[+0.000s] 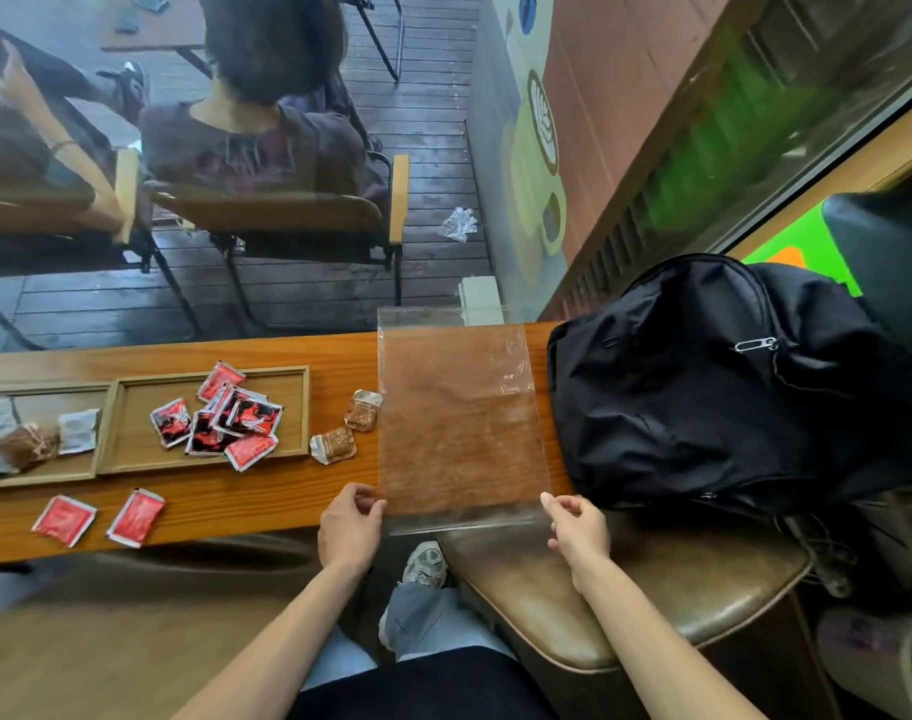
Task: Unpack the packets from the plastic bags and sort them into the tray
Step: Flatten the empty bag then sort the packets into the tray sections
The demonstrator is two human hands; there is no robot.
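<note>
Clear, flat and empty-looking, the large plastic bag [459,418] lies across the wooden counter [287,491] while we pinch its near corners, our left hand [351,527] and right hand [578,527] each closing thumb and fingertips on the film. Red foil packets [235,418] sit piled in the wooden tray's [204,462] right compartment, two more red packets [100,519] lie on the counter nearer us, and two brown packets [347,431] rest between tray and bag, beside a black backpack [729,387].

- Café-type seating area — narrow wooden counter [287,504] set against a glass pane
- Beyond the glass: dark plank decking [433,122], people seated on wooden-armed metal chairs [308,215]
- Wall mural of a latte-art coffee cup [539,132]
- Worn brown leather stool seat [651,579] beside the counter
</note>
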